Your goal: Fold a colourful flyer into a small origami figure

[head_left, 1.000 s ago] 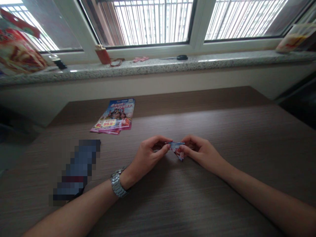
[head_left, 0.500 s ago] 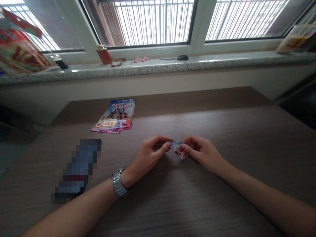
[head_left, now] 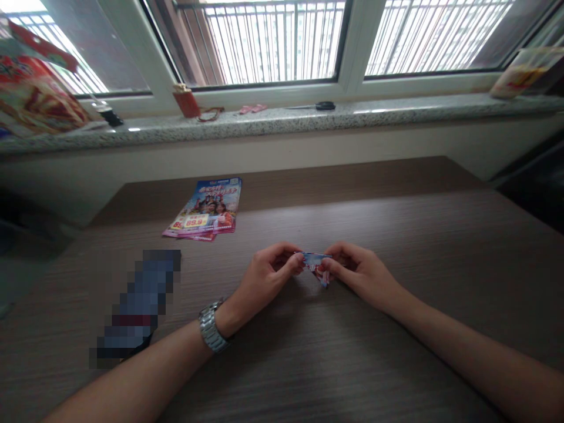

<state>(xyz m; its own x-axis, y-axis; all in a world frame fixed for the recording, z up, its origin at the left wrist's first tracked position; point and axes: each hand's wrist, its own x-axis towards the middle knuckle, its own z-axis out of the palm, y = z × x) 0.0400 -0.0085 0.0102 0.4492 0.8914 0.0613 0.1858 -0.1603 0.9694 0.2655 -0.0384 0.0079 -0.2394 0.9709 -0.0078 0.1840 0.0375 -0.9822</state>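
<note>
Between my two hands is a small piece of folded printed paper (head_left: 315, 262), blue on top with red and white lower down, tapering to a point at the bottom. My left hand (head_left: 277, 266) pinches its left edge between thumb and fingers; a metal watch (head_left: 212, 326) is on that wrist. On the other side, my right hand (head_left: 356, 267) pinches the right part, thumb in front. My fingers hide both ends of the paper. Beyond my left hand lies a stack of colourful flyers (head_left: 209, 205), slightly fanned.
A blurred-out dark oblong object (head_left: 141, 299) lies on the brown table (head_left: 374, 211), beside my left forearm. Along the stone windowsill (head_left: 273, 122) are scissors (head_left: 325, 106), small pink items (head_left: 252, 109), a red case (head_left: 187, 103) and a large red food packet (head_left: 35, 97) at left.
Both hands keep their pinch on the folded paper, which has barely shifted. The whole view has tilted very slightly.
</note>
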